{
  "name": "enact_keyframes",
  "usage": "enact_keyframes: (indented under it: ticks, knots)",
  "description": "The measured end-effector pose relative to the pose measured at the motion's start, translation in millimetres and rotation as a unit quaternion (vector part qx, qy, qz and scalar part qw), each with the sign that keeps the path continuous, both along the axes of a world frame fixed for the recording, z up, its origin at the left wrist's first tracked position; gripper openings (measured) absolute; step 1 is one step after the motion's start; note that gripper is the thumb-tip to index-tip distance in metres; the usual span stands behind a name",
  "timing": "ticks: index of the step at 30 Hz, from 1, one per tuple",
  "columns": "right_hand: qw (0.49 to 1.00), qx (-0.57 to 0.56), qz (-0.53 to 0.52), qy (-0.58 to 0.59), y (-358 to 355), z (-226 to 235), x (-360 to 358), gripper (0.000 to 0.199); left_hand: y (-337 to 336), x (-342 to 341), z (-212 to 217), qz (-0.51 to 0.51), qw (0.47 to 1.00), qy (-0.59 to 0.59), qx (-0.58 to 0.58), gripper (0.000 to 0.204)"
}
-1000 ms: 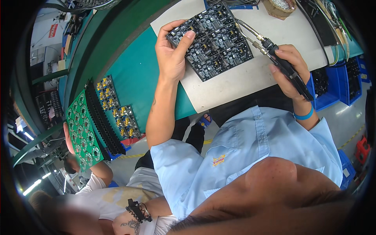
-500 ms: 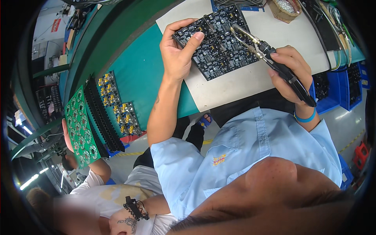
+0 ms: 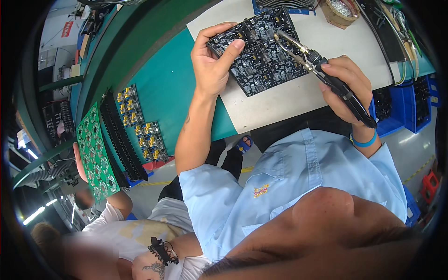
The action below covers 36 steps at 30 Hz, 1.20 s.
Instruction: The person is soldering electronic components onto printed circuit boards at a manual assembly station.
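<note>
Your left hand point(image 3: 212, 65) grips the black circuit-board panel point(image 3: 255, 70) by its left edge — thumb on top — above the white sheet point(image 3: 298, 99). Your right hand point(image 3: 349, 86) clasps the black soldering tool point(image 3: 344, 95), its two metal prongs point(image 3: 292, 41) over the panel's right half; whether they touch, I cannot tell.

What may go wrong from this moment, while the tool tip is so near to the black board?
First, if the soldering tool is hot, a slip of the right hand might mark nearby parts on the black circuit board. Second, the left hand grips only one side, so the board might tilt under pressure. Third, the thumb lies on the component face and might press small parts.
</note>
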State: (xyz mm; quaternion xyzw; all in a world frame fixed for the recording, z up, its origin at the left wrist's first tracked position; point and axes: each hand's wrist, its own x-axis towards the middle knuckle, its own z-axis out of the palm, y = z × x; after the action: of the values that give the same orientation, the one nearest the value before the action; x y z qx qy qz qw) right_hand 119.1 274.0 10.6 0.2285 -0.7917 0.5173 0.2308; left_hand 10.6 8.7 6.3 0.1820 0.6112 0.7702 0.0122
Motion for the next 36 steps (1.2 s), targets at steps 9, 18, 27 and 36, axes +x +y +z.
enact_keyframes:
  ticks: [9,18,27,36]
  knots:
    - [0.999,-0.009,-0.027,0.020,13,2,4,0.043,-2,-1,-1,-0.005,1.000,-0.031,-0.005,0.037]
    - [0.929,-0.066,-0.320,-0.171,44,-13,2,0.040,1,0,-2,0.001,0.998,-0.065,-0.011,0.037]
    - [0.969,-0.017,-0.245,-0.015,47,-29,4,0.043,-1,0,-1,-0.018,0.997,-0.076,-0.006,0.040]
    - [0.969,-0.013,-0.246,-0.012,48,-31,4,0.042,-11,-6,-3,-0.084,0.990,-0.111,0.014,0.049]
